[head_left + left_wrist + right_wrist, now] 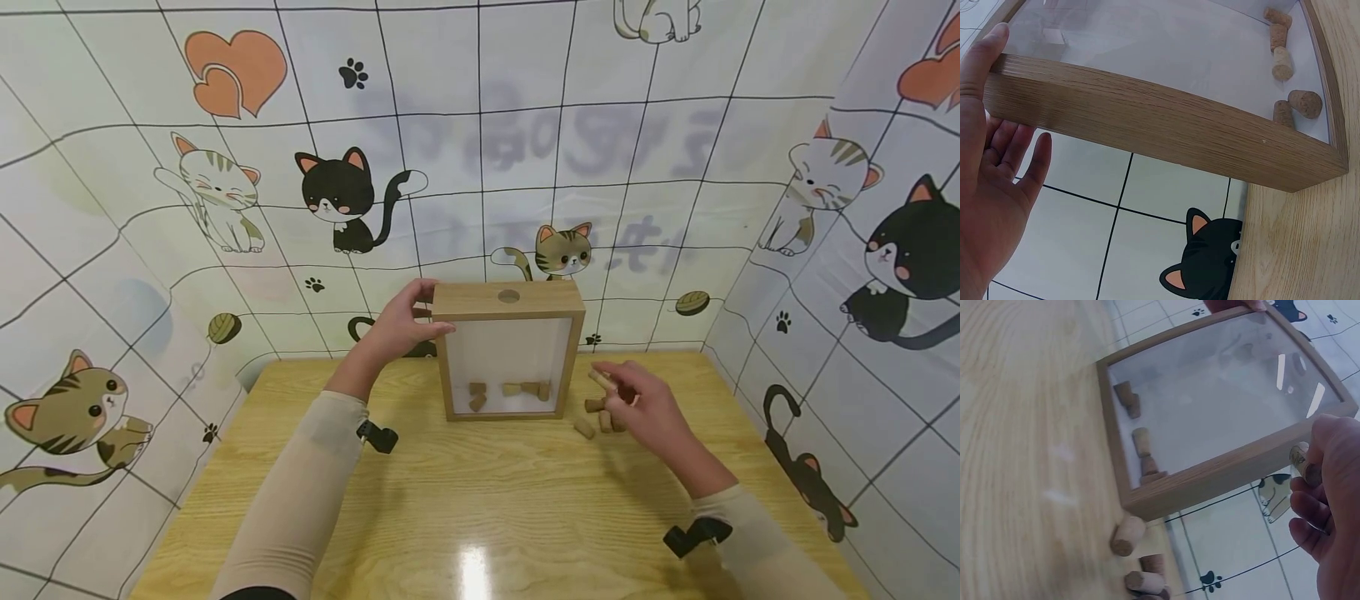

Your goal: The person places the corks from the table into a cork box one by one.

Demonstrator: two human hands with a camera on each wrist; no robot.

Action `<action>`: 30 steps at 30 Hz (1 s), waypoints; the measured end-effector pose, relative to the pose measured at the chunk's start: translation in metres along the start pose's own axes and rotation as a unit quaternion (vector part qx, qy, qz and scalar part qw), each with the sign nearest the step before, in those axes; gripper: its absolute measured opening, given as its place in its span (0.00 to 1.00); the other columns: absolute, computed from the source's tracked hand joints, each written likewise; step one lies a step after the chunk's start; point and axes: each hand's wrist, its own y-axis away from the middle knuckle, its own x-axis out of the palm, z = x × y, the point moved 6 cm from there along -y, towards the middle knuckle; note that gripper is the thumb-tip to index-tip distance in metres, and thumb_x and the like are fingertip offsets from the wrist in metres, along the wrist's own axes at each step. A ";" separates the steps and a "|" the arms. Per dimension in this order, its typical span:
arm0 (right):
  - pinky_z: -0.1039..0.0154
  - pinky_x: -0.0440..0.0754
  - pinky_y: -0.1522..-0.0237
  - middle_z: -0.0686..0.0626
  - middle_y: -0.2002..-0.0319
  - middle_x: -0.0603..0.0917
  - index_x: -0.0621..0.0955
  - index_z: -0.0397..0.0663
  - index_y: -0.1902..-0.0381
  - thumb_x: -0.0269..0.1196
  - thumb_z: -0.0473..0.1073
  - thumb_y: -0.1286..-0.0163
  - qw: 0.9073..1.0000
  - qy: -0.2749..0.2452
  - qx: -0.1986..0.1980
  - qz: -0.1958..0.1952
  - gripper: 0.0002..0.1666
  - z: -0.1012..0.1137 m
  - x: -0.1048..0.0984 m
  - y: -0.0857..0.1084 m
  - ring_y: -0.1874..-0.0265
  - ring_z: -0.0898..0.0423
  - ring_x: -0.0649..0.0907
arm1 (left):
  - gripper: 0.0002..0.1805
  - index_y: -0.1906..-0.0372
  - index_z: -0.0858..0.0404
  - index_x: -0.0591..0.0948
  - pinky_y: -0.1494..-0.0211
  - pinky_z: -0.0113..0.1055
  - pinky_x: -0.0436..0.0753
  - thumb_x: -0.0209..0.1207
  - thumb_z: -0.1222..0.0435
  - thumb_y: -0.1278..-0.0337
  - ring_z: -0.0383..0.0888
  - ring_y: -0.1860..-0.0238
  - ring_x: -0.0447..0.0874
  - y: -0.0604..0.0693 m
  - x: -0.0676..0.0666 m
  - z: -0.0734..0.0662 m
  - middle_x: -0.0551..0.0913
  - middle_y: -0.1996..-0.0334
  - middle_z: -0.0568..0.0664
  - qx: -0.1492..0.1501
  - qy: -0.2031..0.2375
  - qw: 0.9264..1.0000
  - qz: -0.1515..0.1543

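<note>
Cork (pixel 1298 460) in R fingers (pixel 1311 509), box-top hole (pixel 508 296) head-cam only

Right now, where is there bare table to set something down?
The widest bare stretch of table lies in front of the box, between both forearms. A smaller patch lies between the box's left side and the left forearm. Right of the box is crowded: loose corks beside the right hand, which pinches another cork.

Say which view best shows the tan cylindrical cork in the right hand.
Right wrist: the tan cylindrical cork appears largest there, partly covered by the right hand. The head view shows it small; the left wrist view misses it.
</note>
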 end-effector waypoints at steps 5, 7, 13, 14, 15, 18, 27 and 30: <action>0.66 0.76 0.68 0.55 0.64 0.79 0.89 0.44 0.36 0.62 0.22 0.26 1.000 -0.003 -0.013 -0.022 0.26 0.008 -0.013 -0.010 0.70 0.60 0.76 | 0.44 0.21 0.58 0.70 0.31 0.56 0.82 0.81 0.59 0.37 0.56 0.36 0.79 0.000 0.000 0.000 0.79 0.36 0.54 0.001 0.002 1.000 -0.002; 0.68 0.76 0.67 0.55 0.64 0.79 0.90 0.45 0.38 0.62 0.22 0.26 0.999 -0.006 -0.017 -0.032 0.25 0.011 -0.019 -0.013 0.70 0.60 0.76 | 0.44 0.21 0.58 0.71 0.32 0.56 0.82 0.81 0.59 0.37 0.56 0.36 0.79 0.000 0.001 0.000 0.79 0.36 0.54 0.000 0.002 1.000 -0.003; 0.72 0.77 0.65 0.53 0.64 0.81 0.90 0.45 0.42 0.63 0.23 0.27 0.998 -0.015 -0.034 -0.053 0.22 0.021 -0.032 -0.026 0.69 0.60 0.79 | 0.44 0.20 0.58 0.70 0.33 0.56 0.83 0.80 0.59 0.37 0.57 0.36 0.79 -0.001 0.000 0.001 0.79 0.36 0.55 0.001 0.000 1.000 -0.001; 0.72 0.77 0.65 0.52 0.64 0.81 0.90 0.44 0.42 0.64 0.23 0.27 0.998 -0.018 -0.036 -0.056 0.22 0.023 -0.034 -0.028 0.68 0.60 0.80 | 0.45 0.20 0.58 0.70 0.33 0.56 0.84 0.80 0.59 0.37 0.57 0.36 0.80 -0.001 0.000 0.001 0.79 0.36 0.55 0.001 0.000 1.000 -0.001; 0.73 0.76 0.65 0.52 0.64 0.81 0.90 0.44 0.42 0.64 0.23 0.27 0.997 -0.020 -0.038 -0.059 0.21 0.024 -0.036 -0.031 0.68 0.60 0.80 | 0.45 0.20 0.58 0.70 0.34 0.56 0.84 0.80 0.60 0.37 0.57 0.36 0.80 -0.001 0.000 0.001 0.79 0.36 0.55 0.000 0.000 1.000 -0.001; 0.72 0.76 0.65 0.53 0.65 0.81 0.90 0.45 0.43 0.66 0.23 0.26 0.997 -0.020 -0.047 -0.066 0.20 0.029 -0.041 -0.038 0.68 0.60 0.79 | 0.45 0.20 0.58 0.70 0.35 0.56 0.85 0.80 0.59 0.37 0.58 0.37 0.80 -0.001 0.000 0.001 0.78 0.36 0.55 -0.002 -0.001 1.000 0.000; 0.69 0.73 0.67 0.51 0.67 0.81 0.88 0.44 0.46 0.69 0.28 0.25 0.996 -0.023 -0.040 -0.071 0.14 0.044 -0.052 -0.064 0.69 0.59 0.79 | 0.46 0.20 0.59 0.69 0.36 0.55 0.86 0.81 0.59 0.37 0.59 0.37 0.81 -0.001 0.000 0.001 0.78 0.36 0.56 -0.003 0.000 1.000 0.003; 0.68 0.74 0.67 0.51 0.68 0.82 0.87 0.44 0.47 0.71 0.31 0.24 0.997 -0.025 -0.031 -0.065 0.11 0.053 -0.053 -0.074 0.68 0.58 0.79 | 0.46 0.20 0.59 0.69 0.35 0.55 0.85 0.80 0.59 0.37 0.58 0.36 0.80 -0.001 0.000 0.002 0.78 0.36 0.56 -0.002 -0.001 1.000 0.004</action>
